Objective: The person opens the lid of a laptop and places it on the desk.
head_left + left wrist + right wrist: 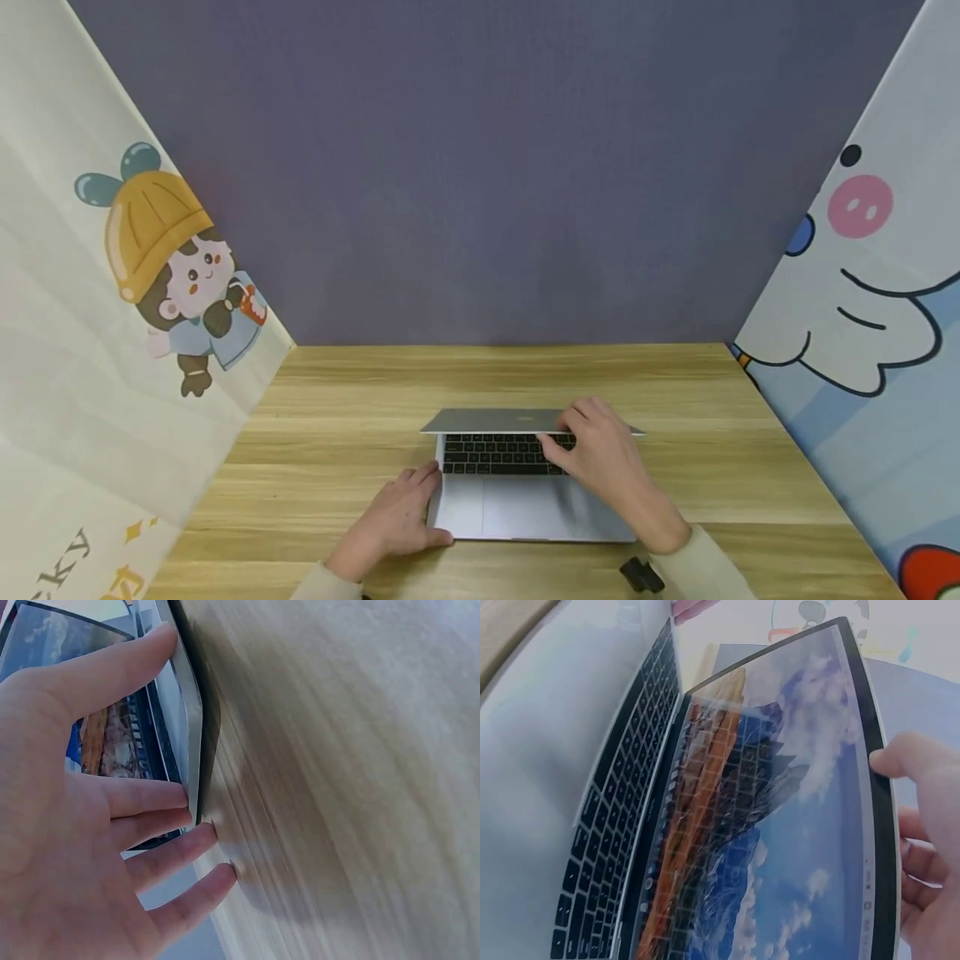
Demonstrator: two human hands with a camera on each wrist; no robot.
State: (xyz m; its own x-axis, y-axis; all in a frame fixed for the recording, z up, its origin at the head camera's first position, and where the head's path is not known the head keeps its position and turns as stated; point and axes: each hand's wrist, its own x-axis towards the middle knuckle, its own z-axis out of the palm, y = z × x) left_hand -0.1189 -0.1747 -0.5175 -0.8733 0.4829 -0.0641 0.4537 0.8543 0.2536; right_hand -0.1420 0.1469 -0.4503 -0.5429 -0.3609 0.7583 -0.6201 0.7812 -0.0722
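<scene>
A silver laptop (517,508) lies on the table, its lid (480,420) raised and tilted partway over the black keyboard (495,454). My right hand (600,450) pinches the lid's top edge right of centre. In the right wrist view the thumb is on the bezel of the lit screen (780,825) and the fingers are behind the lid. My left hand (401,512) has its fingers spread along the base's left side. The left wrist view shows that hand's thumb (150,649) and fingertips at the base's edge (192,720), two fingertips touching the tabletop.
The wooden table (337,400) extends around the laptop. A dark panel (495,183) rises behind it, and cartoon-printed sheets (45,333) stand at both sides. A small black item (642,575) shows at the right sleeve.
</scene>
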